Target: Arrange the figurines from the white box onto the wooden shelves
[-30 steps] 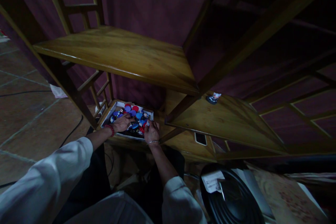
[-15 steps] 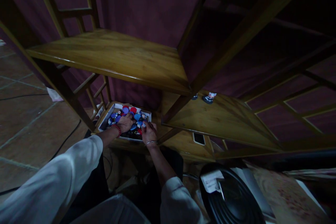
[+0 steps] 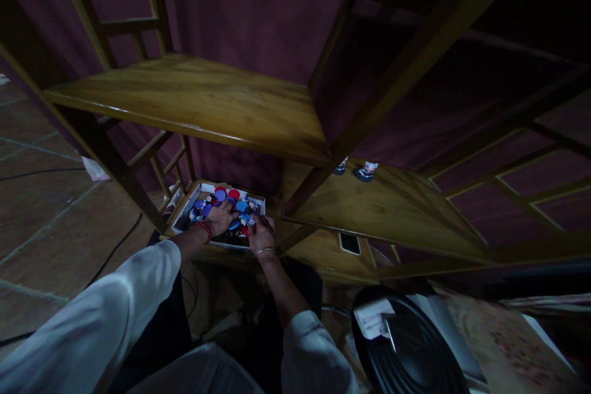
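A shallow white box (image 3: 184, 214) holds a jumble of small figurines (image 3: 246, 219) with round red, blue and purple bases. My left hand (image 3: 220, 217), a red bead bracelet at its wrist, lies over the middle of the box with fingers stretched out and apart among the figurines. At the box's right end is my right hand (image 3: 261, 234), wearing a thin bangle. Its fingers are curled in beside a small white and blue piece; whether they grip that piece is too small to tell.
Above the box juts a wooden shelf (image 3: 198, 98). Two small figures stand on the right shelf (image 3: 397, 209), one a white-headed figurine (image 3: 367, 171). A phone (image 3: 349, 243) lies on the lower board. A black ridged stool (image 3: 410, 351) with paper on it stands at lower right.
The view has shifted slightly, showing more of the second figure on the right shelf. Both hands stay at the box, with only small finger movements.
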The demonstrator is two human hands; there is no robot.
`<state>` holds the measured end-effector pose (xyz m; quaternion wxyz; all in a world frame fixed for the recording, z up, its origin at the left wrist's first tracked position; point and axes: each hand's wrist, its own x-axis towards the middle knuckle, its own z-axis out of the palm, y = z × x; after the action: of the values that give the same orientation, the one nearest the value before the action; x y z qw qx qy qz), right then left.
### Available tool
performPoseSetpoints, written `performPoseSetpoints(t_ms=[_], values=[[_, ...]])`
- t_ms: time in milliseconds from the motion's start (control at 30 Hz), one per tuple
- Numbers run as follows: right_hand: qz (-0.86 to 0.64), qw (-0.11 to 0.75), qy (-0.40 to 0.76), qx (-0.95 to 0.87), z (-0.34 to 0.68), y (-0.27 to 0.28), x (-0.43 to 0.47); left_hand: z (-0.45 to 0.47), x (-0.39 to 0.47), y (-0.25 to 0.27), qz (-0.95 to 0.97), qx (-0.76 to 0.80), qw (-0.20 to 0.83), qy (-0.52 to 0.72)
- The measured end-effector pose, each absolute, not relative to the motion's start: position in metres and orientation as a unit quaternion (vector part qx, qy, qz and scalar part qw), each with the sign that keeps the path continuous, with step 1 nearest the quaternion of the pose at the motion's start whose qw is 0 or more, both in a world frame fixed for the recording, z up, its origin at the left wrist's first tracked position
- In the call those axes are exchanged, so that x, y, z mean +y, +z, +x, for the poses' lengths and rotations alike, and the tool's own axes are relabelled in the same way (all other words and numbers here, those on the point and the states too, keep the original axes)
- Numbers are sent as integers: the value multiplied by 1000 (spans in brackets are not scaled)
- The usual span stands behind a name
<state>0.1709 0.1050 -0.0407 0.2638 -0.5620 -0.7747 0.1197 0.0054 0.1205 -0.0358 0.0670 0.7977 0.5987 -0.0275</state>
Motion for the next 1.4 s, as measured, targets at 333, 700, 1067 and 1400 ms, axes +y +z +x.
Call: performPoseSetpoints(t_ms=[333,700,1067,1400], values=[[-564,263,115,-774,170,-40,105,8,122,-34,796,597,91,-45],[-566,265,112,-773,171,-41,105,18,123,-31,780,618,86,-44],[-568,254,126,-773,171,-40,104,17,116,-29,780,620,75,-44],[-572,245,126,-773,172,-45,107,20,112,-22,755,648,92,-47]])
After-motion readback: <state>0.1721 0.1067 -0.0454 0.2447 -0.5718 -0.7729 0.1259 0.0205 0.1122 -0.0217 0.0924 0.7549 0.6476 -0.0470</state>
